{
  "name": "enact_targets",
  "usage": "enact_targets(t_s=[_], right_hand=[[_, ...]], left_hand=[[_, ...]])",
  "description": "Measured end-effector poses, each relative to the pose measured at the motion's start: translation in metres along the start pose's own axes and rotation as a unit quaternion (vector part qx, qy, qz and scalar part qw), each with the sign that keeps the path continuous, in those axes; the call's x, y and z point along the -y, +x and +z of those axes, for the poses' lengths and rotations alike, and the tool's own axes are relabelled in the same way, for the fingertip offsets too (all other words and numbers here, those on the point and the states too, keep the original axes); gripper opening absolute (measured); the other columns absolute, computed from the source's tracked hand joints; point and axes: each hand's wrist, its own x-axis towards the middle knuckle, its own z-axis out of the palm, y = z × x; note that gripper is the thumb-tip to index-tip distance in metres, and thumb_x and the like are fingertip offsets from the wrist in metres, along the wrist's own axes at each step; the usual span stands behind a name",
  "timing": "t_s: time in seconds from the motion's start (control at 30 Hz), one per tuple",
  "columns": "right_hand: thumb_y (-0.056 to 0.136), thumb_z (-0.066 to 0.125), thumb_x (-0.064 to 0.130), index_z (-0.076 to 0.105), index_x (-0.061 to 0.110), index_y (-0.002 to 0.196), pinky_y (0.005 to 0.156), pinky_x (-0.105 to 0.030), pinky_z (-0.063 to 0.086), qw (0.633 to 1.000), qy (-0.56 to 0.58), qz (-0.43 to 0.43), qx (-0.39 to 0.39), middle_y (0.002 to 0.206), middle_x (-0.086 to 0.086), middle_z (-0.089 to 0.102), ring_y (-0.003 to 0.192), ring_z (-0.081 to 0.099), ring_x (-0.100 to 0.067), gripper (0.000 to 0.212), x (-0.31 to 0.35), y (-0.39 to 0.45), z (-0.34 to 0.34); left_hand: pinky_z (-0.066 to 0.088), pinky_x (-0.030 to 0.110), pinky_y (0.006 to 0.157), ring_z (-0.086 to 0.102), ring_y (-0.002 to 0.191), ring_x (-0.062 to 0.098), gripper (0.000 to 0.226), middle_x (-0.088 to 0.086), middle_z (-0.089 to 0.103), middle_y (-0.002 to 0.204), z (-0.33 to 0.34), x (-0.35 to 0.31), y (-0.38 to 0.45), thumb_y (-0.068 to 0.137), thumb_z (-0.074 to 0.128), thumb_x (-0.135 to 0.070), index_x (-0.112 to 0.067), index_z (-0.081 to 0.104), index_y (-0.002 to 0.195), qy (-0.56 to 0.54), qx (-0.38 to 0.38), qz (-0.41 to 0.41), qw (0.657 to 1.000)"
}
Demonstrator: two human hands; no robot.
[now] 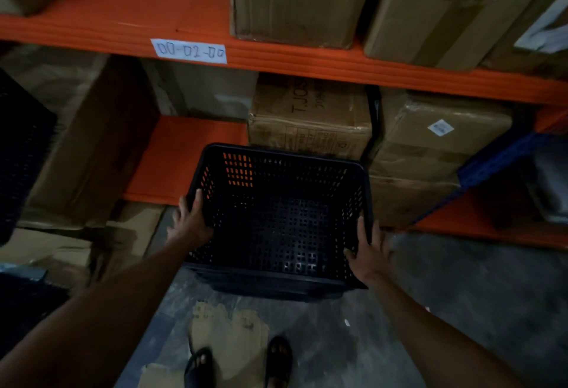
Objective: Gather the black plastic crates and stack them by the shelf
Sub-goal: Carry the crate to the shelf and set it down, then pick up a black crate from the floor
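1. A black plastic crate (278,218) sits at centre frame, in front of the orange shelf (307,62).
2. The left hand (190,224) has its grip closed on the crate's left rim.
3. The right hand (370,252) has its grip closed on the right rim.

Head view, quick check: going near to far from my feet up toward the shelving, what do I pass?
Sandalled feet → black crate, gripped by left hand and right hand → T.JOS cardboard box → orange beam with label.
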Motion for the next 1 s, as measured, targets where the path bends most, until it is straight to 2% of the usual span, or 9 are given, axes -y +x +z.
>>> enact_targets(t_s=[0.1,0.17,0.37,0.53,0.63,0.77,0.9,1.0], right_hand=[[0.093,0.037,0.057,-0.004,0.037,0.152,0.115,-0.054,0.016,0.997,-0.019,-0.080,-0.007,0.163,-0.001,-0.009,0.149,-0.001,-0.032,0.074,0.041,-0.002,-0.008],[0.094,0.033,0.059,0.003,0.035,0.153,0.116,-0.052,0.014,0.988,-0.014,-0.154,-0.001,0.163,0.000,-0.003,0.149,0.002,-0.029,0.070,0.085,-0.005,-0.016],[0.096,0.035,0.056,0.008,0.035,0.153,0.115,-0.051,0.018,0.945,0.061,-0.311,0.082,0.163,0.004,0.006,0.149,0.012,-0.023,0.067,0.240,-0.028,-0.022],[0.093,0.044,0.052,0.020,0.030,0.152,0.111,-0.049,0.028,0.900,0.082,-0.424,0.062,0.158,-0.002,0.025,0.145,0.025,-0.024,0.067,0.377,-0.067,-0.007],[0.091,0.045,0.052,0.022,0.028,0.151,0.112,-0.047,0.028,0.883,0.100,-0.449,0.095,0.157,-0.004,0.030,0.144,0.027,-0.026,0.068,0.454,-0.093,0.004],[0.094,0.047,0.045,0.021,0.026,0.152,0.116,-0.041,0.024,0.863,0.142,-0.456,0.167,0.158,-0.007,0.026,0.147,0.020,-0.024,0.066,0.552,-0.128,0.016],[0.095,0.051,0.036,0.024,0.018,0.150,0.114,-0.038,0.027,0.850,0.207,-0.446,0.193,0.154,-0.012,0.031,0.143,0.028,-0.026,0.065,0.633,-0.151,0.021],[0.095,0.052,0.036,0.025,0.019,0.150,0.110,-0.038,0.031,0.846,0.220,-0.441,0.204,0.152,-0.011,0.034,0.140,0.032,-0.026,0.064,0.678,-0.155,0.016]], left_hand=[[0.023,0.059,0.114,0.006,0.150,0.037,0.096,0.009,-0.009,0.164,-0.001,0.001,-0.024,0.085,0.062,-0.041,-0.036,-0.005,0.154,-0.002,-0.049,0.000,0.999],[0.025,0.058,0.113,0.010,0.149,0.038,0.093,0.009,-0.004,0.164,-0.012,0.015,-0.038,0.085,0.061,-0.039,-0.034,0.000,0.154,-0.026,-0.074,-0.016,0.997],[0.037,0.051,0.107,0.034,0.137,0.042,0.082,0.017,0.020,0.156,-0.064,0.096,-0.066,0.088,0.057,-0.035,-0.026,0.010,0.155,-0.152,-0.134,-0.091,0.975],[0.040,0.044,0.107,0.044,0.130,0.040,0.075,0.020,0.030,0.151,-0.114,0.193,-0.083,0.092,0.054,-0.032,-0.018,0.016,0.155,-0.241,-0.171,-0.140,0.945],[0.039,0.039,0.106,0.047,0.128,0.036,0.068,0.017,0.035,0.148,-0.146,0.248,-0.091,0.095,0.050,-0.032,-0.016,0.020,0.154,-0.269,-0.191,-0.148,0.932],[0.037,0.043,0.110,0.042,0.133,0.036,0.058,0.021,0.041,0.147,-0.188,0.323,-0.090,0.099,0.043,-0.027,-0.012,0.025,0.152,-0.331,-0.232,-0.163,0.900],[0.044,0.043,0.103,0.053,0.123,0.036,0.053,0.019,0.052,0.138,-0.226,0.383,-0.083,0.099,0.045,-0.031,-0.010,0.032,0.146,-0.403,-0.265,-0.186,0.856],[0.047,0.043,0.094,0.057,0.114,0.037,0.038,0.016,0.058,0.122,-0.252,0.416,-0.070,0.098,0.046,-0.032,-0.014,0.039,0.131,-0.447,-0.263,-0.210,0.829]])
